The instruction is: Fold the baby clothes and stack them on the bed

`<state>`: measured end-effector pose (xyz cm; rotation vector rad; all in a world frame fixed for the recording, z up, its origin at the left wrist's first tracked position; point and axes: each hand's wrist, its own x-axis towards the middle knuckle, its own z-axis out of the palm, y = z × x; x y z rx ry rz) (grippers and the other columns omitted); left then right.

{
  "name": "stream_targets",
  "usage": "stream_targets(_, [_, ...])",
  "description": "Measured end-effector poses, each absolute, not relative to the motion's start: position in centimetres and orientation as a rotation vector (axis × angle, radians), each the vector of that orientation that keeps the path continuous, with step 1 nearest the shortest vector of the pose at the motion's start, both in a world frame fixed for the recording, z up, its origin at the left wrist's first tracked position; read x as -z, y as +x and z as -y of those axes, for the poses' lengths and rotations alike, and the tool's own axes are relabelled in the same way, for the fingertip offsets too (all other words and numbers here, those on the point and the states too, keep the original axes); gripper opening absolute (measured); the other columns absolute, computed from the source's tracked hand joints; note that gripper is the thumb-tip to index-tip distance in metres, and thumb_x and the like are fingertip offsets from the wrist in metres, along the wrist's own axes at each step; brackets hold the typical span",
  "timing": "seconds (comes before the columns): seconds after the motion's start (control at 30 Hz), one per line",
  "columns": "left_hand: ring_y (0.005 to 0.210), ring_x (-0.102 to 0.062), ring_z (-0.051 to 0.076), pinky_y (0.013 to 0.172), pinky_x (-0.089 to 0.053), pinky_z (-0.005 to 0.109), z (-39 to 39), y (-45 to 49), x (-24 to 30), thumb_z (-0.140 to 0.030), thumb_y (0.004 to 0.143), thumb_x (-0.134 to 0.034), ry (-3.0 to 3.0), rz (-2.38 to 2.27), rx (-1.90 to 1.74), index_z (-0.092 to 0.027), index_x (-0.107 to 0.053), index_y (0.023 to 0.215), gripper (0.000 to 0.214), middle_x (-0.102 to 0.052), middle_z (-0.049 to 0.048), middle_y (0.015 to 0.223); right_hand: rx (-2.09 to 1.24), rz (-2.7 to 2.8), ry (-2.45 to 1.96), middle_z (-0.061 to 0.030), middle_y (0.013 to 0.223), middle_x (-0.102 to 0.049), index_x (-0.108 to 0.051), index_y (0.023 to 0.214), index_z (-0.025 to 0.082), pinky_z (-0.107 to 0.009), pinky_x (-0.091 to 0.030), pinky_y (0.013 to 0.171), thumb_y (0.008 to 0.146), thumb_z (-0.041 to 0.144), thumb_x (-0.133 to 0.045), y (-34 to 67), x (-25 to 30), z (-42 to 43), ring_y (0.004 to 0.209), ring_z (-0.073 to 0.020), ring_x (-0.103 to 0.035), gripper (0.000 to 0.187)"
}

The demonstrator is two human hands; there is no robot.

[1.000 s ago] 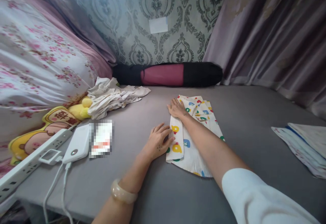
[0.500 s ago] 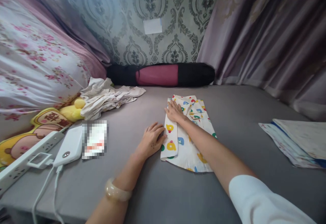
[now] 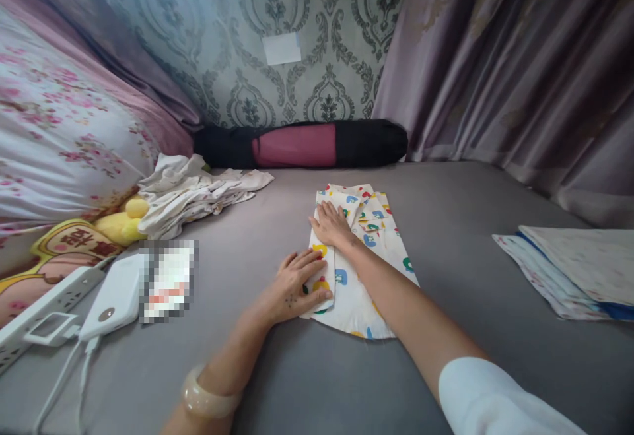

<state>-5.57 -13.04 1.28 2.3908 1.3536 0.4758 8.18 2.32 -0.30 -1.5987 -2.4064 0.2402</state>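
Printed garment (image 3: 387, 240) lies folded mid-bed (image 3: 460, 224) at your 12 o'clock; left hand (image 3: 292, 284) and right hand (image 3: 331, 224) press flat on its 9 o'clock fold, each grip apart, clamping nothing; light, limp, so pinch it by hem corners.

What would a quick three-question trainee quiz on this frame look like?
1. True or false: the left hand lies flat on the near left edge of the printed garment.
2. Which wrist wears the bracelet? A left, B right, C neither.
3. Fill in: the right hand presses the ___ end of the printed garment (near/far).
Key: 1 true; 2 A; 3 far.
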Motion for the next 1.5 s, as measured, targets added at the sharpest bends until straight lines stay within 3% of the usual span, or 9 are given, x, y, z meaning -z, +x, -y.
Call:
stream_targets(0.2, [0.144,-0.030,0.031,0.117,-0.021,0.055,13.0,-5.9,-1.4,-0.067,0.083,-0.055,2.374,-1.317,-0.440,-0.026,-0.055,0.134,0.065,-0.041,0.0112,0.152,-0.300,2.385,-1.553,-0.0141,0.156,-0.032,-0.040,0.145,0.008,-0.049,-0.012,0.118,0.099,0.040,-0.033,8.7,0.2,-2.6,0.146,-0.0270,-0.022,0.056])
stream_targets(0.37, [0.143,-0.032,0.031,0.117,-0.020,0.055,13.1,-5.9,-1.8,-0.068,0.080,-0.058,2.358,-1.297,-0.432,-0.027,-0.057,0.132,0.066,-0.042,0.0112,0.152,-0.357,2.189,-1.495,-0.0081,0.137,-0.058,-0.055,0.133,0.015,-0.031,-0.032,0.109,0.096,0.024,-0.039,10.1,-1.0,-4.0,0.127,-0.0193,-0.050,0.041])
stream_targets(0.47, [0.141,-0.037,0.031,0.116,-0.022,0.056,13.1,-5.8,-1.9,-0.065,0.081,-0.060,2.352,-1.284,-0.458,-0.026,-0.059,0.129,0.063,-0.046,0.0119,0.149,-0.296,1.957,-1.610,-0.0087,0.126,-0.065,-0.061,0.125,0.015,-0.029,-0.038,0.101,0.095,0.019,-0.038,11.6,-1.8,-5.0,0.116,-0.0198,-0.057,0.038])
stream_targets(0.7, [0.120,-0.058,0.025,0.106,-0.042,0.045,12.7,-5.8,-2.1,-0.044,0.094,-0.051,2.318,-1.340,-0.782,-0.021,-0.068,0.111,0.034,-0.067,0.0112,0.123,-0.189,1.720,-1.891,-0.0118,0.121,-0.064,-0.065,0.113,0.017,-0.041,-0.038,0.097,0.091,0.020,-0.042,14.7,-1.7,-5.7,0.118,-0.0285,-0.051,0.032])
stream_targets(1.07, [0.099,-0.068,0.021,0.088,-0.054,0.034,12.4,-6.4,-2.9,-0.039,0.096,-0.046,2.204,-1.606,-1.033,-0.021,-0.071,0.093,0.031,-0.072,0.0082,0.106,-0.245,1.662,-1.971,-0.0148,0.126,-0.061,-0.063,0.120,0.017,-0.049,-0.034,0.101,0.089,0.027,-0.044,15.3,-1.2,-5.9,0.119,-0.0329,-0.049,0.037])
stream_targets(1.37, [0.097,-0.068,0.021,0.087,-0.055,0.034,12.5,-6.3,-2.8,-0.038,0.096,-0.044,2.195,-1.609,-1.028,-0.019,-0.070,0.094,0.032,-0.072,0.0095,0.106,-0.452,1.624,-1.868,-0.0131,0.122,-0.065,-0.047,0.136,0.015,-0.042,-0.037,0.101,0.088,0.031,-0.047,15.0,-1.6,-6.5,0.118,-0.0296,-0.055,0.050])
stream_targets(1.5, [0.098,-0.068,0.021,0.086,-0.055,0.035,12.5,-6.4,-2.8,-0.037,0.096,-0.045,2.189,-1.609,-1.033,-0.019,-0.070,0.093,0.031,-0.072,0.0095,0.106,-0.516,1.625,-1.766,-0.0138,0.130,-0.060,-0.039,0.141,0.015,-0.036,-0.041,0.098,0.086,0.032,-0.050,14.8,-1.5,-6.5,0.120,-0.0277,-0.054,0.059])
